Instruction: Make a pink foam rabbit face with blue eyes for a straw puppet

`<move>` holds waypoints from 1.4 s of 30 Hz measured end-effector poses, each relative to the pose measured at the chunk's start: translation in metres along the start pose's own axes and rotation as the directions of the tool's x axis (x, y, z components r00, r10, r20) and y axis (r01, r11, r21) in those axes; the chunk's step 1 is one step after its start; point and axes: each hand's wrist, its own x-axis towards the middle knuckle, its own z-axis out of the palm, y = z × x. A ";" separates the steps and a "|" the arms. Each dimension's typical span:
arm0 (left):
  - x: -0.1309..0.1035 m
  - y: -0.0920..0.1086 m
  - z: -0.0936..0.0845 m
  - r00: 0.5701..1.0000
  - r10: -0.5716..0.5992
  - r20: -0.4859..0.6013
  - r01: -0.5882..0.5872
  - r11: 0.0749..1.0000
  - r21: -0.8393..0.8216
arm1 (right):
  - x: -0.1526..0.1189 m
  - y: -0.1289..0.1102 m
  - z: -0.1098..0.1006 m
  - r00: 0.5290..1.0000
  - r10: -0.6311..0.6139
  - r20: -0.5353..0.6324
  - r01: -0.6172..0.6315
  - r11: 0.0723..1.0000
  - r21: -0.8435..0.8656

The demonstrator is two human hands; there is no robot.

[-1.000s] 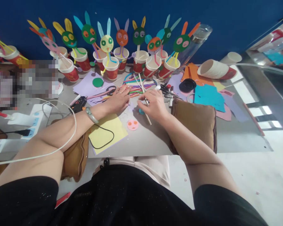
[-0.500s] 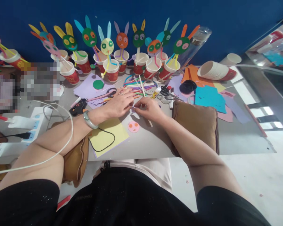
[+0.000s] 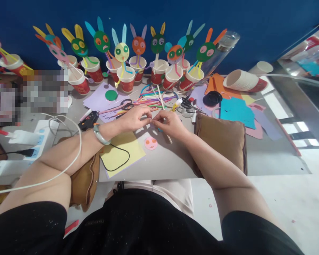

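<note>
Above the grey table [image 3: 159, 163], my left hand [image 3: 138, 117] and my right hand [image 3: 168, 123] meet fingertip to fingertip. Both hands are closed in a pinch. What lies between the fingertips is too small and hidden to name. Just below them rests a pink paper disc [image 3: 151, 143] with orange eyes and a small mouth. A pale stick [image 3: 169, 139] shows from under my right hand. Yellow paper [image 3: 123, 156] lies beneath my left wrist. Beyond the fingers is a pile of coloured pipe cleaners [image 3: 150, 99].
Paper cups [image 3: 127, 79] holding rabbit-faced figures line the blue wall. Scissors [image 3: 126, 105] and a black glue gun [image 3: 88, 120] lie left of the pile. A brown cushion [image 3: 220, 143] sits right, a power strip [image 3: 42, 141] left. Blue paper [image 3: 237, 111] lies farther right.
My left hand has lifted and turned, its fingers going from stretched over the table to pinched beside my right fingertips. My right hand has barely moved.
</note>
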 end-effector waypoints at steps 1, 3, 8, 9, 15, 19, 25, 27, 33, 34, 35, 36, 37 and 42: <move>0.000 0.001 0.000 1.000 -0.012 -0.011 0.012 1.000 -0.012 | 0.000 0.000 0.000 1.000 -0.001 0.001 0.001 1.000 0.002; -0.001 0.003 0.000 0.999 -0.021 -0.037 0.020 1.000 -0.016 | -0.001 -0.002 0.001 1.000 0.000 0.008 0.000 1.000 0.011; -0.002 0.006 0.002 0.995 0.017 -0.098 -0.021 0.999 -0.032 | -0.002 -0.006 -0.002 0.999 0.026 0.030 -0.028 0.998 0.061; -0.003 0.006 0.002 0.993 0.023 -0.115 -0.027 0.999 -0.038 | -0.002 -0.007 -0.003 0.999 0.031 0.028 -0.033 0.997 0.068; -0.002 0.010 -0.001 0.958 -0.121 -0.261 0.107 0.992 -0.066 | -0.001 -0.008 -0.004 0.989 0.012 -0.150 -0.002 0.998 0.067; -0.001 0.011 -0.002 0.940 -0.213 -0.268 0.192 0.976 -0.102 | -0.001 -0.007 -0.003 0.982 0.009 -0.190 0.004 0.998 0.070; -0.002 0.020 -0.007 0.965 -0.212 -0.155 0.196 0.974 -0.111 | 0.000 -0.006 -0.005 0.983 0.046 -0.175 -0.028 0.994 0.102; -0.002 0.023 -0.007 0.961 -0.242 -0.130 0.232 0.969 -0.090 | 0.001 -0.006 -0.007 0.978 0.053 -0.204 -0.033 0.994 0.100; -0.004 0.027 -0.003 0.955 -0.298 0.003 0.298 0.954 -0.021 | 0.001 -0.007 -0.013 0.967 0.109 -0.229 -0.055 0.971 0.231; -0.004 0.027 -0.003 0.954 -0.299 -0.002 0.299 0.953 -0.040 | 0.002 -0.006 -0.013 0.967 0.119 -0.225 -0.055 0.961 0.272; -0.004 0.027 -0.003 0.955 -0.296 -0.014 0.294 0.953 -0.077 | 0.002 -0.005 -0.013 0.966 0.131 -0.221 -0.058 0.949 0.311; -0.004 0.028 -0.003 0.957 -0.288 -0.027 0.282 0.951 -0.126 | 0.002 -0.004 -0.013 0.965 0.144 -0.219 -0.061 0.936 0.348; -0.004 0.028 -0.004 0.960 -0.278 -0.036 0.268 0.946 -0.181 | 0.003 -0.003 -0.013 0.964 0.158 -0.216 -0.066 0.922 0.381; -0.003 0.032 -0.007 0.967 -0.253 0.025 0.245 0.898 -0.365 | 0.005 0.002 -0.011 0.963 0.202 -0.179 -0.082 0.851 0.519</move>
